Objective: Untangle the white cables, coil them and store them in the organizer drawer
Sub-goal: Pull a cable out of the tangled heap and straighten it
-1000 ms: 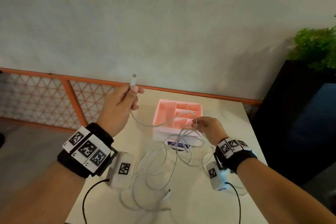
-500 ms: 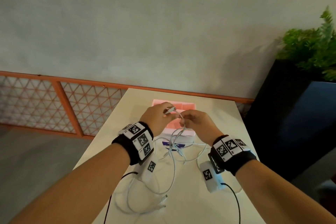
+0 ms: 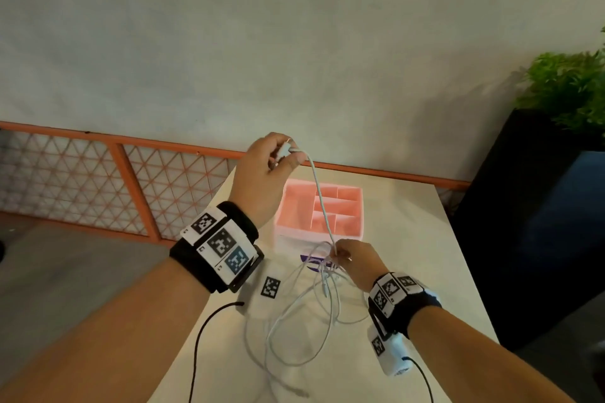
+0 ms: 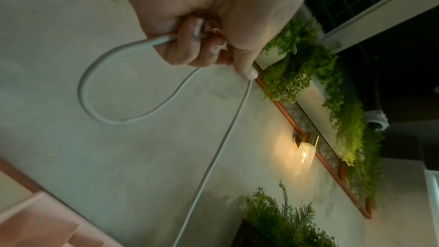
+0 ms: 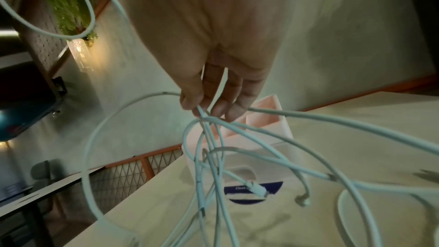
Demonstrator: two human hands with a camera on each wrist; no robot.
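Observation:
White cables (image 3: 307, 321) lie in tangled loops on the white table (image 3: 425, 255). My left hand (image 3: 281, 154) is raised above the pink organizer drawer (image 3: 355, 232) and grips one cable's plug end; in the left wrist view its curled fingers (image 4: 190, 48) close on the cable (image 4: 213, 157). That cable (image 3: 322, 203) runs taut down to my right hand (image 3: 340, 252), which pinches a bunch of strands in front of the drawer. In the right wrist view the fingertips (image 5: 202, 106) hold the tangle (image 5: 213, 157), and loose plug ends (image 5: 257, 190) dangle over the table.
An orange lattice railing (image 3: 131, 190) runs behind the table's far edge. A black planter with green plants (image 3: 563, 88) stands at the right. A purple-and-white label (image 3: 311, 260) shows on the drawer's front. Black wrist-camera leads (image 3: 199, 337) trail over the near table edge.
My left hand has risen up and away from my right with the plug end, drawing one cable taut. My right hand has dropped lower, in front of the drawer, with the tangle still in it.

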